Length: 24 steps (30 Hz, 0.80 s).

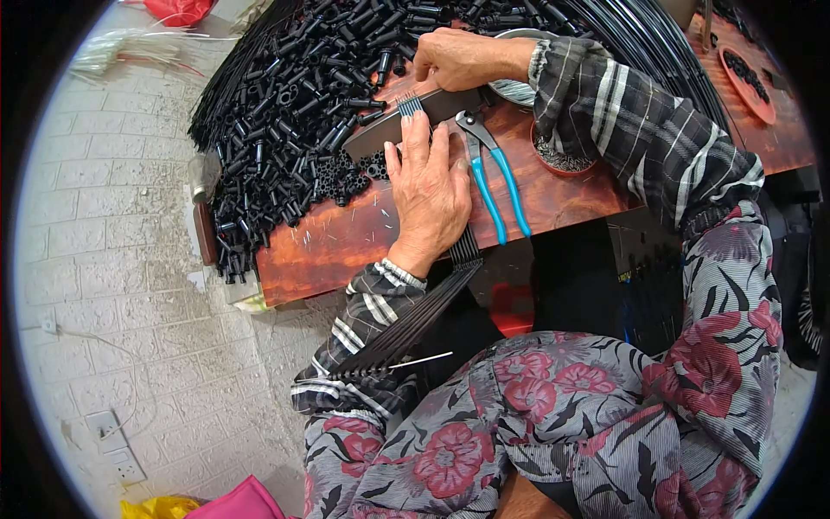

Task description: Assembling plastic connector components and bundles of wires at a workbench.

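My left hand [428, 195] lies flat, palm down, on a bundle of thin black rods [415, 320] that runs across the wooden table [346, 242] and down over its near edge past my knee. The rods' far tips [408, 105] fan out on a dark flat bar [372, 130]. My right hand [462, 59] is curled over the far edge of that bar, fingertips close to the rod tips. Blue-handled pliers [493, 190] lie just right of my left hand, untouched.
A big heap of short black plastic tubes [294, 104] covers the table's left and far side. A round red dish of small metal bits [562, 160] and a metal bowl [514, 86] sit under my right forearm. Long black rods [657, 52] lie beyond.
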{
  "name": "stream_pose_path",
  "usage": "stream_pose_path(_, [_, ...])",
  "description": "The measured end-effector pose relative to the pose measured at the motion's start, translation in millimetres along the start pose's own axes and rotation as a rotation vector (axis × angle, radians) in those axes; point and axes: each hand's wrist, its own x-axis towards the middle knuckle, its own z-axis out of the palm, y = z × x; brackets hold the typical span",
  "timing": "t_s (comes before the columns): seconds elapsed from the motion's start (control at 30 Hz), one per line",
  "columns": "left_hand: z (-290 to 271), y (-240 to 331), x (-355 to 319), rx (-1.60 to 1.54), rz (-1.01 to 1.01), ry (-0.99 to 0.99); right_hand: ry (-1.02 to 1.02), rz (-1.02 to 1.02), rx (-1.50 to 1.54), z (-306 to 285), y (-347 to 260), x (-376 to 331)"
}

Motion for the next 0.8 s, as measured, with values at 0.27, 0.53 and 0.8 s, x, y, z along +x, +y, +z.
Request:
stream_pose_path(0.27, [0,-1,-1,0.019,0.004,0.009,0.226,-0.06,0.111,19,-9,15])
stream_pose_path(0.53, [-1,-5,-4,0.063,-0.011,-0.007,0.078,-0.12,0.152,-29,-34,-35])
stream_pose_path(0.8, [18,-20,-7,0.05,0.003,0.082,-0.086,-0.583,0.247,24,-104,-102])
